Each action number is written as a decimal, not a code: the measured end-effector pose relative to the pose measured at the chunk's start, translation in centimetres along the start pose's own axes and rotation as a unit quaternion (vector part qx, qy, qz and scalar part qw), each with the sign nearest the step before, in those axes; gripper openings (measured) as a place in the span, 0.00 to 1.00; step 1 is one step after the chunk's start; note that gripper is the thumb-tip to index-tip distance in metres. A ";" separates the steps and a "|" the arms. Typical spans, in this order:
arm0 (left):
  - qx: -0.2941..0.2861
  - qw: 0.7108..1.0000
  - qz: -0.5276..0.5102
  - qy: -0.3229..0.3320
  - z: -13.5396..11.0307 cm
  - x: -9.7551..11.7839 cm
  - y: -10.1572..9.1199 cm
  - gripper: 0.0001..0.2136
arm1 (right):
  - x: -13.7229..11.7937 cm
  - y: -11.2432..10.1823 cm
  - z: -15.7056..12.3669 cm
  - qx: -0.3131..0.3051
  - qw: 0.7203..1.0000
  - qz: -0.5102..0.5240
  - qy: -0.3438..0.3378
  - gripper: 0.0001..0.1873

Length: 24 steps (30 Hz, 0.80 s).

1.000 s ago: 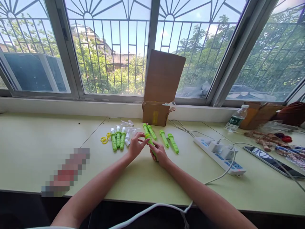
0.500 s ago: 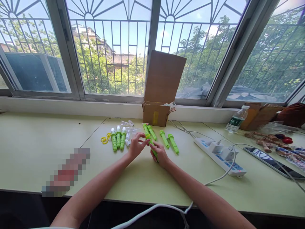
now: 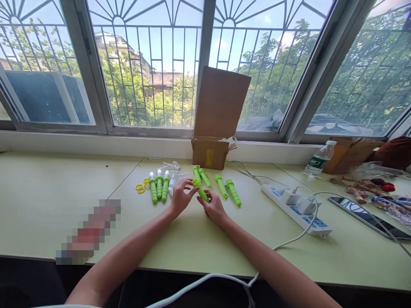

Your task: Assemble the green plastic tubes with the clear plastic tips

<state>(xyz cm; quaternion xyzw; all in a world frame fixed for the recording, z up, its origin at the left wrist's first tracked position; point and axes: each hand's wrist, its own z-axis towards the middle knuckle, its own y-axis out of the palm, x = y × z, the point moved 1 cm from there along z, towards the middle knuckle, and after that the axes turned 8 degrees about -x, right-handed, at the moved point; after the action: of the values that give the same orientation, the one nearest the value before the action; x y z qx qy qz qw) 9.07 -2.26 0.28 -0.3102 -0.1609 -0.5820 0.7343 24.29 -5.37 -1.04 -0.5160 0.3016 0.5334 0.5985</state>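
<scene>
My left hand (image 3: 180, 197) and my right hand (image 3: 215, 208) meet over a green ribbed tube (image 3: 201, 191) in the middle of the pale green table (image 3: 51, 201). Left fingertips pinch its upper end. Right fingers curl round its lower end. Three green tubes with white caps (image 3: 159, 186) lie in a row to the left, next to yellow rings (image 3: 140, 187) and small clear parts (image 3: 172, 166). More green tubes (image 3: 228, 189) lie to the right, and another (image 3: 204, 177) just behind the hands.
An open cardboard box (image 3: 210, 149) stands against the window sill behind the tubes. A white power strip (image 3: 297, 205) with plugs and cables lies to the right, then a phone (image 3: 366, 217), a water bottle (image 3: 317, 160) and wooden pieces (image 3: 353, 188). A white cable crosses the front edge.
The held tube has been lifted and tilted a little, and my right hand has slid down towards its lower end. The left fingertips stay at its upper end.
</scene>
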 end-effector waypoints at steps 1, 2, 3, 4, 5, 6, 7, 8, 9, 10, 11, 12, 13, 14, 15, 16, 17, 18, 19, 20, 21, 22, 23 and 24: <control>0.004 1.000 0.005 0.005 0.0 0.1 -0.1 0.10 | -0.1 0.0 0.0 0.023 0.999 -0.040 -0.026 0.19; 0.008 1.000 0.010 0.010 0.0 0.1 -0.1 0.10 | -0.2 0.0 0.0 0.041 0.995 -0.075 -0.050 0.18; 0.010 1.000 0.016 0.015 0.1 0.2 -0.2 0.10 | -0.3 0.0 0.0 0.051 0.991 -0.102 -0.067 0.18; 0.012 1.000 0.020 0.019 0.1 0.3 -0.2 0.10 | -0.5 0.0 -0.1 0.054 0.989 -0.119 -0.075 0.18; 0.013 0.999 0.023 0.022 0.2 0.3 -0.2 0.10 | -0.5 0.0 -0.1 0.051 0.988 -0.125 -0.077 0.19; 0.012 0.999 0.026 0.023 0.2 0.4 -0.2 0.10 | -0.6 0.0 -0.1 0.045 0.988 -0.124 -0.075 0.20; 0.011 0.999 0.027 0.025 0.2 0.4 -0.2 0.10 | -0.6 0.0 -0.1 0.039 0.989 -0.120 -0.073 0.21; 0.009 0.999 0.029 0.025 0.2 0.4 -0.2 0.10 | -0.6 0.0 -0.1 0.034 0.991 -0.112 -0.071 0.21; 0.007 0.999 0.030 0.026 0.2 0.4 -0.2 0.10 | -0.6 0.0 0.0 0.031 0.992 -0.103 -0.071 0.21; 0.004 0.999 0.031 0.026 0.3 0.3 -0.2 0.10 | -0.6 -0.1 0.0 0.028 0.993 -0.093 -0.071 0.21; 0.001 0.999 0.033 0.025 0.3 0.3 -0.2 0.10 | -0.5 -0.1 0.0 0.027 0.994 -0.083 -0.071 0.21; -0.002 0.999 0.034 0.025 0.3 0.3 -0.2 0.10 | -0.4 -0.1 0.1 0.024 0.995 -0.073 -0.070 0.20; -0.004 0.999 0.035 0.025 0.4 0.3 -0.1 0.10 | -0.3 -0.2 0.1 0.021 0.995 -0.063 -0.069 0.20; -0.006 0.999 0.035 0.025 0.4 0.2 -0.1 0.10 | -0.3 -0.2 0.2 0.018 0.996 -0.051 -0.069 0.19; -0.009 0.999 0.036 0.026 0.5 0.2 -0.1 0.10 | -0.2 -0.2 0.2 0.014 0.997 -0.038 -0.068 0.19; -0.011 0.999 0.037 0.026 0.5 0.2 -0.1 0.10 | -0.1 -0.2 0.3 0.011 0.997 -0.024 -0.066 0.20; -0.013 0.999 0.038 0.027 0.5 0.2 0.0 0.10 | -0.1 -0.2 0.3 0.008 0.998 -0.009 -0.061 0.20; -0.014 0.999 0.039 0.028 0.6 0.2 0.0 0.10 | 0.0 -0.2 0.3 0.005 0.999 0.006 -0.054 0.20; -0.014 0.999 0.039 0.029 0.6 0.2 0.0 0.10 | 0.0 -0.2 0.3 0.003 0.999 0.020 -0.044 0.20; -0.014 0.999 0.039 0.031 0.6 0.2 0.0 0.10 | 0.0 -0.1 0.3 0.001 0.999 0.032 -0.033 0.21; -0.014 0.999 0.038 0.032 0.6 0.2 0.0 0.10 | 0.0 -0.1 0.2 -0.003 0.999 0.044 -0.023 0.21; -0.014 0.999 0.036 0.033 0.6 0.2 0.1 0.10 | 0.0 -0.1 0.2 -0.007 0.998 0.055 -0.015 0.21; -0.015 0.999 0.035 0.033 0.6 0.2 0.1 0.10 | 0.0 -0.1 0.2 -0.010 0.998 0.066 -0.008 0.21; -0.016 0.999 0.034 0.031 0.7 0.2 0.1 0.10 | -0.1 -0.1 0.1 -0.013 0.997 0.078 -0.002 0.22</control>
<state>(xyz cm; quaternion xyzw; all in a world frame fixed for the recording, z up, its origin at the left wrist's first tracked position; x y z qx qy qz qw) 9.28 -1.98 0.87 -0.3088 -0.1180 -0.5689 0.7530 24.31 -5.26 -0.87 -0.4981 0.3326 0.5832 0.5488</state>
